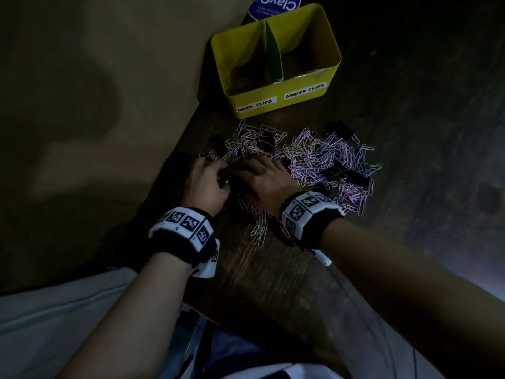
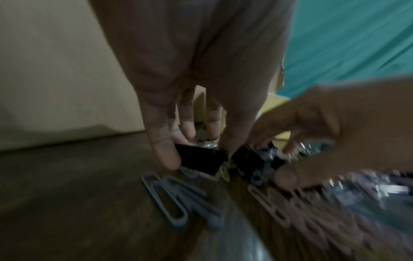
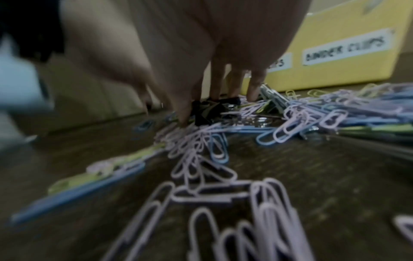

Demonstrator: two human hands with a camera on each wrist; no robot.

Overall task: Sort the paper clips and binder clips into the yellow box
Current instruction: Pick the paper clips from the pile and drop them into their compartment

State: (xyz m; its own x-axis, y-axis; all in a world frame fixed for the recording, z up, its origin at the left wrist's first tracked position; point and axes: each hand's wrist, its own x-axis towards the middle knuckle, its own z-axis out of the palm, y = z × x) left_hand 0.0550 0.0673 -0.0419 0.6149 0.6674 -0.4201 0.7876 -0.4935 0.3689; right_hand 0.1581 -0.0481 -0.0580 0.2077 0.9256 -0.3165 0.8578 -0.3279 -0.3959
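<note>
Both hands work the heap: left hand [image 2: 201, 88] pinches a stiff black binder clip [image 2: 200, 159] by its body; right hand [image 2: 312, 134], grip narrow, picks at light, slippery paper clips [image 1: 314, 157].

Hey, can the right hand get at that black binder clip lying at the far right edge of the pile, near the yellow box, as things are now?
Probably yes. The black binder clip lies exposed at the edge of the pastel paper clip pile, nothing over it. The right hand is on the pile's left side, with only low clips between.
</note>
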